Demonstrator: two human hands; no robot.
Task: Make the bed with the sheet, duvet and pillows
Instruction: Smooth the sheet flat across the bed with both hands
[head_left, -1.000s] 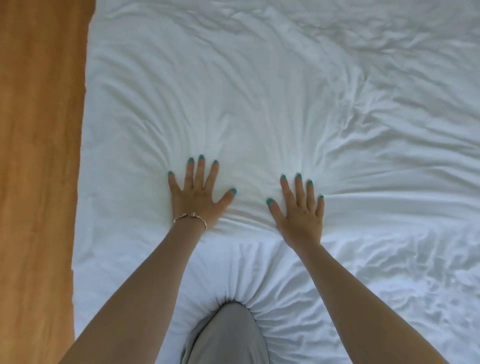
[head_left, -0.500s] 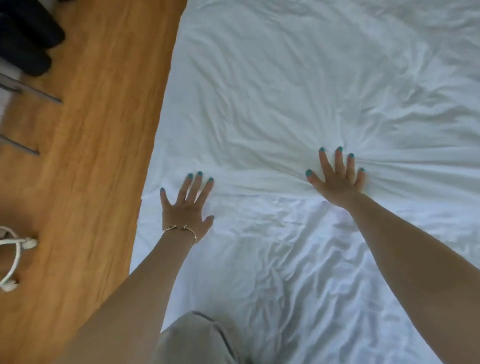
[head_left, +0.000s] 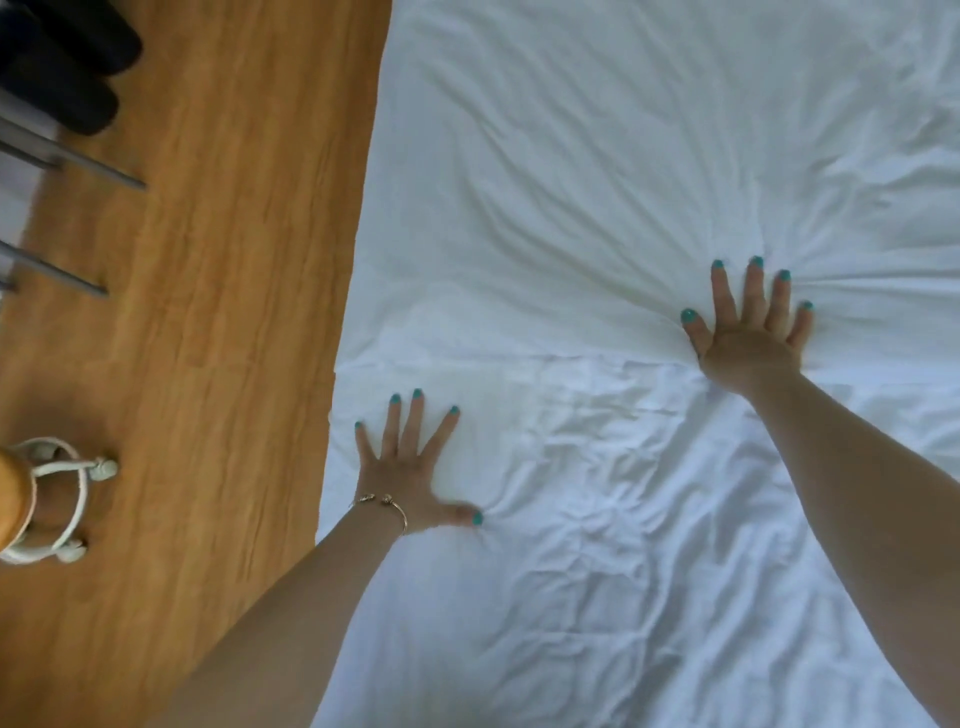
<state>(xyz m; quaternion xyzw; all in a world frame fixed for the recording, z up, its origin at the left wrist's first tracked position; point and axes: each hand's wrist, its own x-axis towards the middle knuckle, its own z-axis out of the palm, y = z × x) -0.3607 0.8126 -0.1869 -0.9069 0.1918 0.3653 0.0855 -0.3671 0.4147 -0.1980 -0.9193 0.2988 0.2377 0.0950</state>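
A white sheet (head_left: 597, 156) covers the bed and fills the right two thirds of the view. It is smoother at the far side and heavily creased near me. My left hand (head_left: 410, 467), with a thin bracelet at the wrist, lies flat with spread fingers near the bed's left edge. My right hand (head_left: 748, 332) presses flat on the sheet farther in and to the right, and folds fan out from its fingertips. No duvet or pillow is in view.
A wooden floor (head_left: 208, 312) runs along the bed's left side. A foot in a white strapped sandal (head_left: 52, 499) stands at the left edge. Grey metal legs (head_left: 78, 166) and dark objects (head_left: 62, 62) sit in the top left corner.
Both hands have slid apart over the sheet: the left toward the bed's left edge and nearer me, the right outward to the right. The view has swung left, showing more floor.
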